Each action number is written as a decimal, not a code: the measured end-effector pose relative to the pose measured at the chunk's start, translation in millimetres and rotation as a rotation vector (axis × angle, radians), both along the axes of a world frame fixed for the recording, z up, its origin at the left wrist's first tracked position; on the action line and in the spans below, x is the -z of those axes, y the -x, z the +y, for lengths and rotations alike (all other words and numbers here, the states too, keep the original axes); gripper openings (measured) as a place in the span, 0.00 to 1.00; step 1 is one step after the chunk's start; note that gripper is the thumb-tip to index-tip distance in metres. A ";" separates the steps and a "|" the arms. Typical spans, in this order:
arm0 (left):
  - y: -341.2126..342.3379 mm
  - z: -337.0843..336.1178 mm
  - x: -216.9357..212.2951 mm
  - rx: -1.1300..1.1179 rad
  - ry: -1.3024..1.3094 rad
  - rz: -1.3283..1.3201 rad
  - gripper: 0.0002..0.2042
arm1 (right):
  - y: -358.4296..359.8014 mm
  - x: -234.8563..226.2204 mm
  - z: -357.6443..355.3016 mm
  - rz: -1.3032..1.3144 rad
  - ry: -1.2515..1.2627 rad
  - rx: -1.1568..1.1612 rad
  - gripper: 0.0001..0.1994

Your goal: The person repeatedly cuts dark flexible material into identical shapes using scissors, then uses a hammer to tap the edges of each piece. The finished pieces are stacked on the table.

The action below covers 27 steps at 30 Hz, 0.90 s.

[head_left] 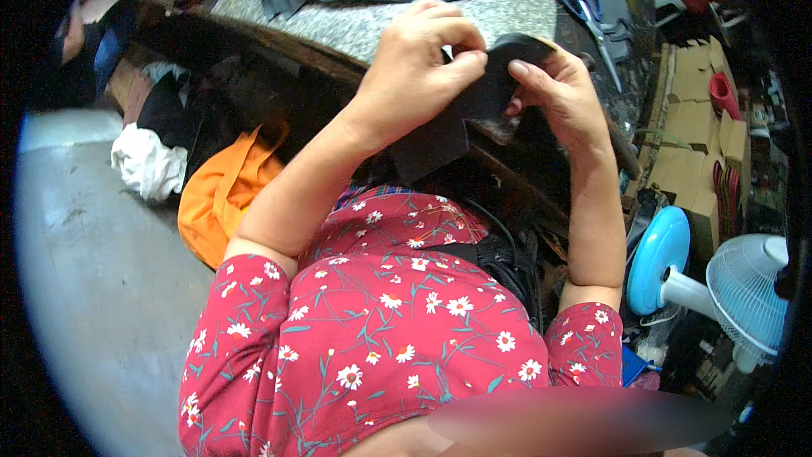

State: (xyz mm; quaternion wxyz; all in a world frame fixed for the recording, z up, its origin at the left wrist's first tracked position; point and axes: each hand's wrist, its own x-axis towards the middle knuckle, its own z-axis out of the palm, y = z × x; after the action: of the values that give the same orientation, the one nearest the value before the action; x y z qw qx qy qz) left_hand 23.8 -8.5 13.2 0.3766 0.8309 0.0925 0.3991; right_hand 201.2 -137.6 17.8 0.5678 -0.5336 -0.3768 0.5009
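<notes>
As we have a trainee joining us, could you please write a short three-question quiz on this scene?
1. True or false: the left hand and the right hand both touch the dark piece.
2. Multiple choice: what colour is the bag to the left? A) white B) orange C) blue
3. Short answer: which hand is nearer the blue-handled scissors?

Key: 1. True. 2. B. 3. The right hand.

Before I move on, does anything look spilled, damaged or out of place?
Nothing looks spilled or clearly damaged, including the black piece being held. Only the white cloth left of the orange bag looks untidy, being crumpled in a heap.
</notes>
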 end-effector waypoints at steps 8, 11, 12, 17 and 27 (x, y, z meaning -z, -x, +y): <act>17.8 -17.1 -36.6 0.126 0.080 -0.069 0.16 | 14.6 -58.3 -21.8 -1.174 -0.693 0.667 0.15; 18.8 -32.4 -36.0 0.562 0.832 -0.068 0.24 | 33.9 -65.6 -23.3 -1.568 -0.695 0.268 0.19; 19.3 -31.0 -34.7 0.572 0.973 -0.008 0.22 | 34.8 -64.4 -20.3 -1.554 -0.616 0.241 0.19; 26.8 -12.1 -30.7 0.370 0.914 0.056 0.16 | 4.7 -44.6 -41.3 -1.300 -0.334 0.250 0.20; 30.2 11.0 -26.8 0.435 0.662 0.376 0.10 | -87.0 -0.9 -121.8 -1.364 0.122 0.297 0.16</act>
State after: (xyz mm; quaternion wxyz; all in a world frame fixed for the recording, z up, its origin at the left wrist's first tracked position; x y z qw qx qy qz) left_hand -6.4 2.6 40.0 0.6746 0.7237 0.1051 0.1008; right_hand 288.2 -259.3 18.7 0.2361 -0.8056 -0.5433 -0.0084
